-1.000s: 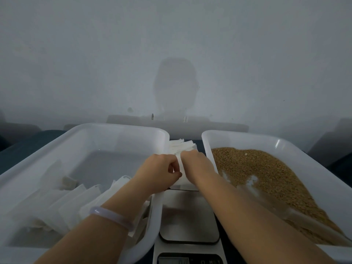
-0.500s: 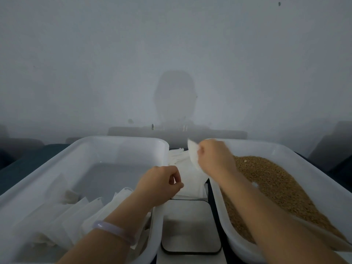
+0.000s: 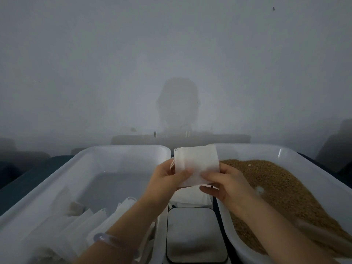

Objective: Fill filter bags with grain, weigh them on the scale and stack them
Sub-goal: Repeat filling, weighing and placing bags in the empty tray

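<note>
1. Filter bag (image 3: pixel 198 164): white and flat, held up in the air over the gap between the two tubs, beyond the scale. In this view its top edge lines up with the tubs' far rims.
2. Left hand (image 3: pixel 165 178): pinches the bag's lower left corner, thumb on the near face and fingers curled behind. A drawstring (image 3: pixel 173 163) hangs at the bag's left edge, just above this hand.
3. Right hand (image 3: pixel 226 185): pinches the lower right corner, thumb on the near face. The other fingers are below and behind the bag; how they lie cannot be told.
4. Scale (image 3: pixel 192 231): sits in the narrow channel between the tubs, its side edges close to both tub walls. Its flat platform shows whole, below and nearer than the hands.
5. Empty bag stack (image 3: pixel 190 197): white sheets lying directly under the held bag, at the scale's far edge.
6. Left tub (image 3: pixel 122 149): white plastic. Filled bags (image 3: pixel 76 225) lean in rows across its near half, and bare floor shows in the far half. The left forearm crosses its right rim.
7. Right tub (image 3: pixel 285 151): holds brown grain (image 3: pixel 282 183), heaped toward the near right. The right forearm crosses its left rim.
8. Bracelet (image 3: pixel 110 239): pale, on the left wrist.
9. Wall (image 3: pixel 171 54): plain grey, just behind the tubs' far rims.
</note>
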The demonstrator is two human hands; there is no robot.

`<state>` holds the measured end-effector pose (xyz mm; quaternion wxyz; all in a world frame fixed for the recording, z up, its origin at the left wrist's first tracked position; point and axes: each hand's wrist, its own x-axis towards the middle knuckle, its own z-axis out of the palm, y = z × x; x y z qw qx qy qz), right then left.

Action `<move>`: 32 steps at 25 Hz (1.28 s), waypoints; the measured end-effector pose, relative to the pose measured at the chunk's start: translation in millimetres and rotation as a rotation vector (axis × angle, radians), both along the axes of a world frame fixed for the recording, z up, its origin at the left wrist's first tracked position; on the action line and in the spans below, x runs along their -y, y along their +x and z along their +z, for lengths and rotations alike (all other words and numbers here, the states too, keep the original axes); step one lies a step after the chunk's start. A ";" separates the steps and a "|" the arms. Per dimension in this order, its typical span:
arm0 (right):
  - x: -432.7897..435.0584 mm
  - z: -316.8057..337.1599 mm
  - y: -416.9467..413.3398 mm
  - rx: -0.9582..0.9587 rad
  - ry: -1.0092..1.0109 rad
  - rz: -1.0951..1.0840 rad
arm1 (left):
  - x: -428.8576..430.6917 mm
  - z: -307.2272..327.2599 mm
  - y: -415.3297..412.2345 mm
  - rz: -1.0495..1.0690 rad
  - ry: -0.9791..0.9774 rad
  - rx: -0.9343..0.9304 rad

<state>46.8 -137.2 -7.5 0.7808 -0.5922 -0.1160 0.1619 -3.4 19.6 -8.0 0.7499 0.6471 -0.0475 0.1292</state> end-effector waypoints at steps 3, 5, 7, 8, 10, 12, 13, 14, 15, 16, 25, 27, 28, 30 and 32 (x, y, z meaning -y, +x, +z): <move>1.2 -1.0 2.9 0.018 0.043 -0.050 | -5.4 -0.3 3.6 0.133 0.160 0.020; 2.8 0.3 4.9 0.097 0.039 -0.084 | -7.1 0.2 3.2 0.177 0.452 0.042; 3.1 -1.9 4.1 0.223 -0.107 -0.065 | -5.8 0.7 1.1 0.155 0.584 0.027; 2.1 -3.2 1.6 0.283 -0.191 -0.044 | -5.7 0.8 0.1 0.146 0.579 0.036; 0.0 -5.2 -2.4 0.337 -0.223 -0.051 | -4.5 2.2 -1.6 0.098 0.426 0.072; -0.5 -5.9 -2.8 0.312 -0.106 -0.084 | -5.9 -1.1 1.0 -0.016 0.189 0.068; -0.2 -6.0 -1.5 0.279 -0.032 -0.091 | -5.9 -2.3 1.8 -0.088 0.103 0.051; -0.1 -6.3 0.1 0.253 0.028 -0.086 | -5.5 -3.4 1.9 -0.155 0.052 0.034; -0.5 -7.1 1.2 0.241 0.058 -0.079 | -4.6 -4.7 2.1 -0.213 0.001 0.024; -0.9 -8.1 1.5 0.250 0.037 -0.086 | -4.1 -5.8 3.1 -0.232 -0.048 0.009; 5.2 -5.3 -14.0 1.014 -0.299 -0.379 | -5.8 -6.0 8.0 0.286 0.457 0.102; 4.9 -5.4 -16.7 1.018 -0.327 -0.300 | -5.3 -7.1 7.0 0.290 0.465 0.133; 4.9 -5.2 -17.2 1.004 -0.361 -0.273 | -5.6 -7.7 7.0 0.289 0.461 0.139; 4.3 -4.3 -16.1 1.034 -0.452 -0.283 | -6.3 -6.9 6.8 0.287 0.450 0.134; 3.5 -4.8 -14.4 1.101 -0.495 -0.327 | -7.1 -6.5 6.4 0.290 0.441 0.126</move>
